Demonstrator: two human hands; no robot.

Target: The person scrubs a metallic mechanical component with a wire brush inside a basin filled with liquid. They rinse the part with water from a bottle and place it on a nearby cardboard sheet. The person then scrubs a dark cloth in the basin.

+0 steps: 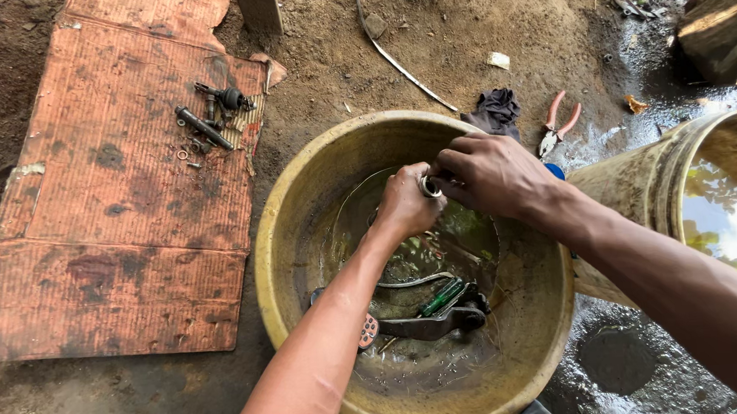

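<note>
Gripping a small metal ring [429, 186] between left hand [405, 203] and right hand [490, 174], both closed on it, above the yellow basin [294, 237], equally near.

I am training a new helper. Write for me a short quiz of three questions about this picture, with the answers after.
1. True or false: both hands hold a small metal ring over the yellow basin.
2. Where do the pliers with red handles lie? A) inside the basin B) on the ground beyond the basin C) on the cardboard
3. Name one thing that lies in the liquid at the bottom of the basin.

Key
1. True: the left hand and the right hand meet on the small metal ring above the yellow basin.
2. B: the pliers lie on the dirt, near a dark rag.
3. A screwdriver with a green handle, or a dark metal part.
</note>
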